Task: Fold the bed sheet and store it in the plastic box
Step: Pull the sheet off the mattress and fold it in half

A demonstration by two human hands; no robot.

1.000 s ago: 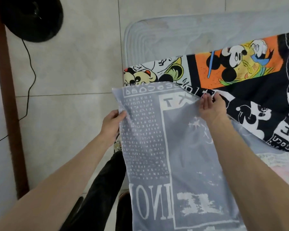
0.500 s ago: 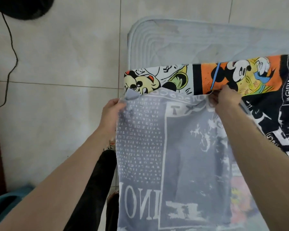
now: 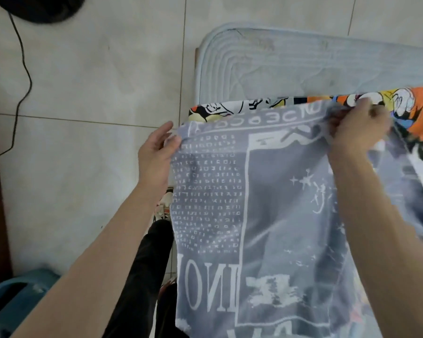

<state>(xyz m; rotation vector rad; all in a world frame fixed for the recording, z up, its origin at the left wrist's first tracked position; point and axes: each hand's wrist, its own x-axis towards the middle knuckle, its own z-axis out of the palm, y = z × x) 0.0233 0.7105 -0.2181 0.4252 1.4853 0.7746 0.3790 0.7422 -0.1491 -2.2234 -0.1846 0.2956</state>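
The left hand (image 3: 156, 152) pinches the left corner of the bed sheet (image 3: 266, 203), its pale grey reverse with mirrored lettering facing up, bare tiled floor (image 3: 83, 93) open leftward, mattress (image 3: 303, 62) ahead, while the right hand (image 3: 359, 130) grips the blurred right corner.

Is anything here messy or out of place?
Nothing looks damaged or spilled. The bed sheet is half folded, its faded back side up, held by the left hand and right hand over the bare mattress.
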